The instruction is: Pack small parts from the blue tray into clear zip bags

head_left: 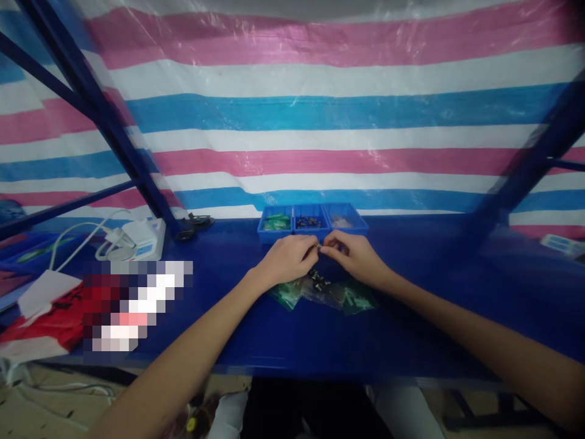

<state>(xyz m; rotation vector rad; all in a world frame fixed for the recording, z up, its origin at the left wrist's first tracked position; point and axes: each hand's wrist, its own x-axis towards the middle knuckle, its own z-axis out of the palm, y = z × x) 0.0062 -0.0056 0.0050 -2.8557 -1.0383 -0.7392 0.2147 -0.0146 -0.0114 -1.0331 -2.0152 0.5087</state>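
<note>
My left hand (287, 259) and my right hand (354, 256) meet over the middle of the blue table (411, 317), fingertips pinched together on a tiny part (319, 247) too small to name. Just below them lie clear plastic bags (324, 292) with green pieces and small dark parts. Behind the hands stand three small blue trays in a row: the left tray (276, 222) holds green pieces, the middle tray (311, 222) dark parts, the right tray (343, 219) pale bits.
A striped pink, white and blue tarp (320, 122) hangs right behind the table. Dark blue frame bars (114, 134) slant at left and right. A white power strip with cables (137, 241) and a red and white packet (50, 317) lie at the left.
</note>
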